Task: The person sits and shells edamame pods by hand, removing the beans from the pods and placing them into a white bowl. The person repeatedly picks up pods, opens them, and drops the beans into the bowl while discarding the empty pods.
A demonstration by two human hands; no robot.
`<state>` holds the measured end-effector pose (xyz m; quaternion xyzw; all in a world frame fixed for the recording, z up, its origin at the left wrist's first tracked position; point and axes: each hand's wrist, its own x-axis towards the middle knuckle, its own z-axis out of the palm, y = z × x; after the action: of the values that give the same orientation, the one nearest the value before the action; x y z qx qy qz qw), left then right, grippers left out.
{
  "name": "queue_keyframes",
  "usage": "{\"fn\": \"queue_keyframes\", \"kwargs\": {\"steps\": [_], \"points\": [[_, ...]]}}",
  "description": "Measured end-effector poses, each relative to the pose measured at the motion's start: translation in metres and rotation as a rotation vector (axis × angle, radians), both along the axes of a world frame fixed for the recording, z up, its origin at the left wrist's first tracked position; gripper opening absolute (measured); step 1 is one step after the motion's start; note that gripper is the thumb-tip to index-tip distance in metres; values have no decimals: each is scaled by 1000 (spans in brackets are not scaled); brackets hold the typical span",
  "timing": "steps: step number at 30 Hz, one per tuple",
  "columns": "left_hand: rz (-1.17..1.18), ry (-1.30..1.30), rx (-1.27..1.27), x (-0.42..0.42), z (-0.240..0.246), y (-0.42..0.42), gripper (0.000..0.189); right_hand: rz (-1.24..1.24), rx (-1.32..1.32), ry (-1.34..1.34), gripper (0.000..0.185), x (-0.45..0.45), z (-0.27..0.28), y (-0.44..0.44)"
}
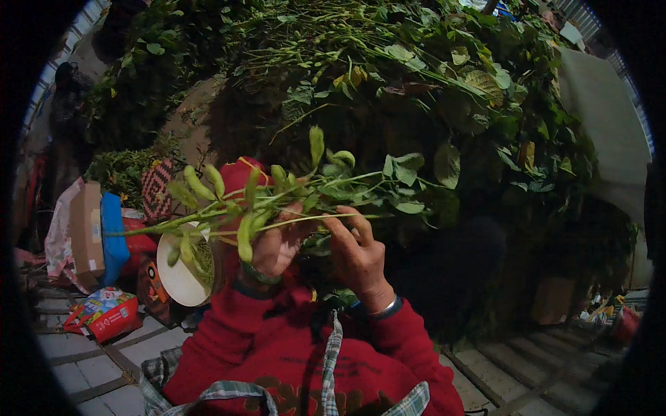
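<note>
A leafy green soybean stalk (pixel 229 205) with plump pods lies across the middle of the head view, its bare stem end pointing left and its leaves right. My left hand (pixel 278 242) is under the stalk with its palm turned up, closed around the stems; some fingers are hidden by pods and leaves. To its right, my right hand (pixel 359 249) has its fingers bent, with thumb and fingertips at a thin stem. Below the stalk's left half stands a pale bowl (pixel 174 275) with small green pods in it.
A large heap of cut soybean plants (pixel 364 52) spreads ahead and to the right. At left are a cardboard box (pixel 86 229), a blue container (pixel 113 234), a red printed bag (pixel 106 314) and a woven red-and-black item (pixel 157 190). Paving slabs lie below; a pale sheet (pixel 603 119) hangs at right.
</note>
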<state>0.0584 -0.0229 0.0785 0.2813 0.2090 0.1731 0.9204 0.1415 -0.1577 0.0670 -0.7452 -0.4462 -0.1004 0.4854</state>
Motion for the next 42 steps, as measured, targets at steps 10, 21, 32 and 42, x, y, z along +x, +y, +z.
{"fn": "queue_keyframes", "kwargs": {"steps": [10, 21, 32, 42], "points": [[-89, -297, 138, -27, -84, 28, 47, -3, -27, 217, 26, 6, 5, -6], [-151, -96, 344, -21, -45, 16, 58, -76, 14, 185, 24, 3, 25, 14], [-230, -159, 591, -15, -29, 12, 47, -174, -75, 249, 21, 30, 31, -18], [-376, -255, 411, -16, -16, 32, 42, -3, -282, 225, 21, 34, 28, -2]]}}
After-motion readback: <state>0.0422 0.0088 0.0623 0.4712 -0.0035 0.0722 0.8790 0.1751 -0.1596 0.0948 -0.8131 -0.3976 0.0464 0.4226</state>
